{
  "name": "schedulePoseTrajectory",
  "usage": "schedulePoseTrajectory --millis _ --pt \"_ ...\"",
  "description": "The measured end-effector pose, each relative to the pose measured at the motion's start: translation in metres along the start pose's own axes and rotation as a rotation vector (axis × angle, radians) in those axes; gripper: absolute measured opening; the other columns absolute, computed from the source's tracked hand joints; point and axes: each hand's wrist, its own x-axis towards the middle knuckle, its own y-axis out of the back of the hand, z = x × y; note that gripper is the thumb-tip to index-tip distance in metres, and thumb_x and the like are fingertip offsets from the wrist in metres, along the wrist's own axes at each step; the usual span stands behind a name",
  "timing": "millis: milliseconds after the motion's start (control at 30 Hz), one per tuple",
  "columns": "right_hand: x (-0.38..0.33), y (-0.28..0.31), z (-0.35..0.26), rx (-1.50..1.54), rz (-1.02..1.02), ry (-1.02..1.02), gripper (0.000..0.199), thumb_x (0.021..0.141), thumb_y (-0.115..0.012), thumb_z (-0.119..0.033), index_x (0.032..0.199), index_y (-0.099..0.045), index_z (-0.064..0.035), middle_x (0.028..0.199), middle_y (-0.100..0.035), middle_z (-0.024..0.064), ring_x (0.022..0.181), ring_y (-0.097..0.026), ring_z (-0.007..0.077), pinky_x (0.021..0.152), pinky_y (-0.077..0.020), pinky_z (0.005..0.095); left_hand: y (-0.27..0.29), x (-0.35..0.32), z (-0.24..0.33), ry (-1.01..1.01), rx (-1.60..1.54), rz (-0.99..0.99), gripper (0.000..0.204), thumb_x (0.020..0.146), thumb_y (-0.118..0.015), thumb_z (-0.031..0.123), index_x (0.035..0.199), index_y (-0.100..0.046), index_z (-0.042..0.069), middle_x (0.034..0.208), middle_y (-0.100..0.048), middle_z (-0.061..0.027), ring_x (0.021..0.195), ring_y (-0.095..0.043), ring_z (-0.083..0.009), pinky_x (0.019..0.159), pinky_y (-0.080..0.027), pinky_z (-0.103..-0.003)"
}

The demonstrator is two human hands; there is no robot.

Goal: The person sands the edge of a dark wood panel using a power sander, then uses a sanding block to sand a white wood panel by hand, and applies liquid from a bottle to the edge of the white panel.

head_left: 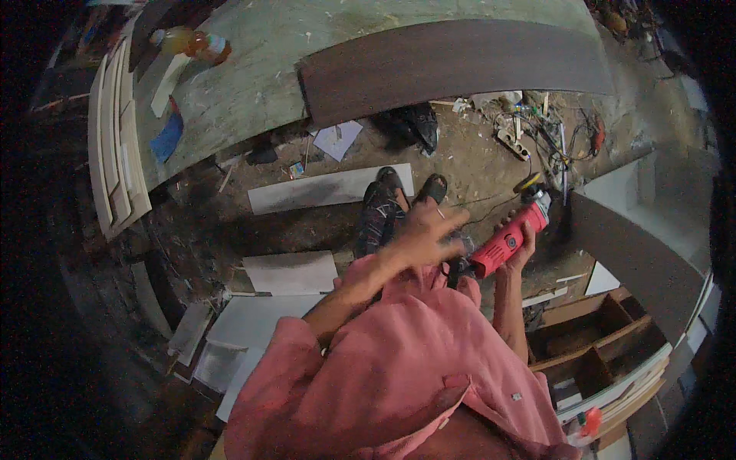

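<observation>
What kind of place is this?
Probably a carpentry workshop: a red angle grinder in the right hand, a long dark board on the workbench, offcuts on the dusty floor.

Red plastic angle grinder (509,239), silver head; pink cotton shirt (414,360); dark brown laminate board (452,65); grey-green worn surface (253,77); white offcut panels (326,189).

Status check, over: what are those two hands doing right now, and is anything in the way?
Right hand gripping red angle grinder, held up off the floor. Left hand open, fingers spread, holding nothing. Dark brown board on workbench ahead; cables on floor beyond.
</observation>
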Motion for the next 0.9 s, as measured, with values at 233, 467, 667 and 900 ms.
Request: schedulePoseTrajectory --millis 233,467,667,900 --pt "-0.028 0.046 0.004 -0.103 0.203 -0.023 0.047 0.091 -0.066 -0.029 0.128 -0.052 -0.0032 0.111 -0.064 0.0114 0.09 -0.066 0.023 0.076 -0.0585 0.0368 0.196 0.047 -0.085 -0.032 0.669 0.559 0.036 0.074 -0.084 0.022 0.107 -0.074 0.012 0.106 -0.066 -0.005 0.1 -0.059 -0.0284 0.09 -0.047 -0.042" --pt "-0.041 0.051 0.031 -0.112 0.294 -0.185 0.046 0.087 -0.068 -0.029 0.124 -0.054 -0.0043 0.101 -0.066 0.0094 0.082 -0.067 0.0217 0.069 -0.0589 0.0354 0.212 0.059 -0.075 -0.028 0.601 0.428 0.038 0.067 -0.088 0.016 0.102 -0.074 0.013 0.103 -0.063 -0.0051 0.099 -0.057 -0.0263 0.09 -0.045 -0.04" --pt "-0.025 0.023 0.05 -0.221 0.286 -0.209 0.051 0.084 -0.068 -0.021 0.128 -0.045 -0.0094 0.094 -0.06 0.0081 0.075 -0.064 0.0207 0.063 -0.0579 0.0347 0.204 0.072 -0.072 0.009 0.626 0.43 0.035 0.068 -0.087 0.013 0.098 -0.07 0.012 0.102 -0.062 -0.0064 0.099 -0.058 -0.0276 0.09 -0.046 -0.041" --pt "-0.007 -0.037 0.043 -0.384 0.162 -0.026 0.062 0.079 -0.072 -0.027 0.131 -0.044 -0.0088 0.097 -0.062 0.0111 0.077 -0.066 0.0249 0.066 -0.0599 0.0381 0.115 0.058 -0.047 -0.144 0.398 0.401 0.043 0.065 -0.09 0.021 0.1 -0.07 0.008 0.095 -0.068 -0.009 0.089 -0.064 -0.029 0.081 -0.05 -0.042"
